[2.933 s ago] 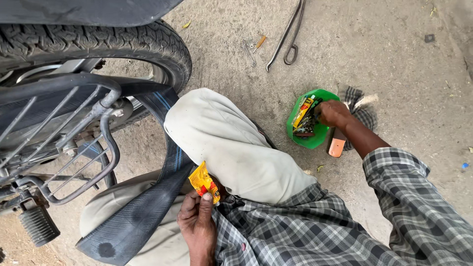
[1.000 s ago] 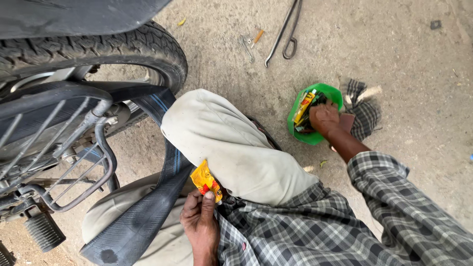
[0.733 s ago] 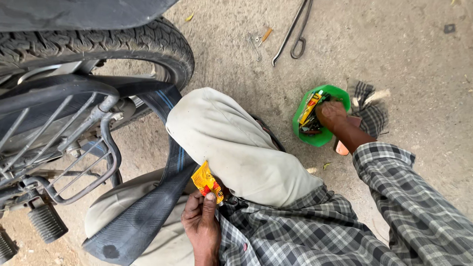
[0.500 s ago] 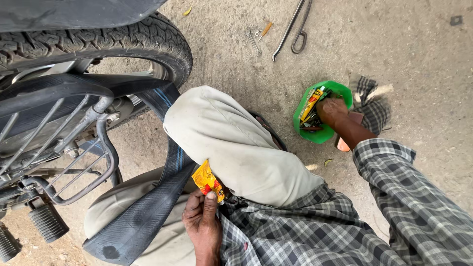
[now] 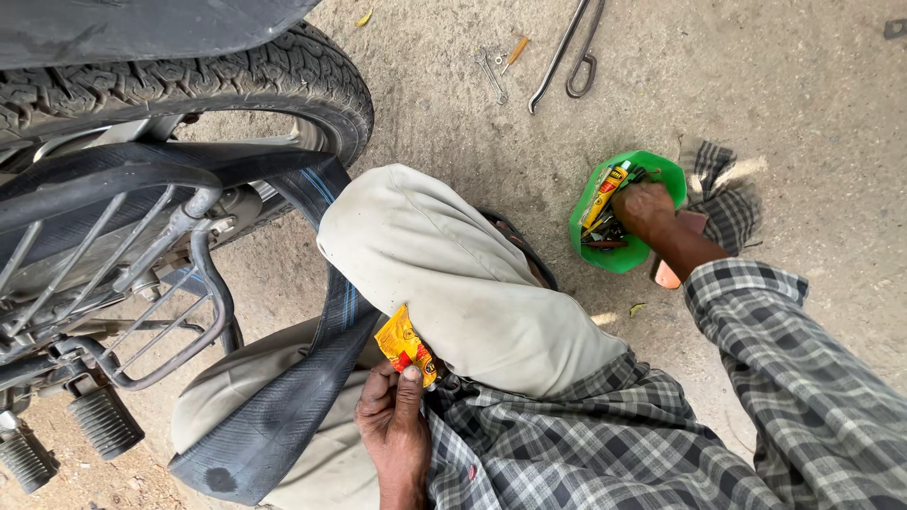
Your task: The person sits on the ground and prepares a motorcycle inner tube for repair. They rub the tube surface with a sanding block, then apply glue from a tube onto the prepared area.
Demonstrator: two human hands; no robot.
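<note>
Inner tube (image 5: 312, 378), black rubber with a thin blue line, drapes over the person's lap at lower centre, its long axis running from lower left up toward the motorcycle tyre (image 5: 189, 85) at upper left; the left hand (image 5: 397, 434) rests just beside it, fingers (image 5: 408, 392) clamped on a small yellow-and-red sachet (image 5: 404, 345) that stands upright against the raised knee. Right hand (image 5: 644, 208), well apart at centre right, reaches down into a green plastic bowl (image 5: 619, 257) of small tubes and bits on the concrete floor, its fingers hidden, so their grip cannot be told, with a checked cloth (image 5: 723, 194) just beyond and tyre levers (image 5: 567, 52) at the top.
</note>
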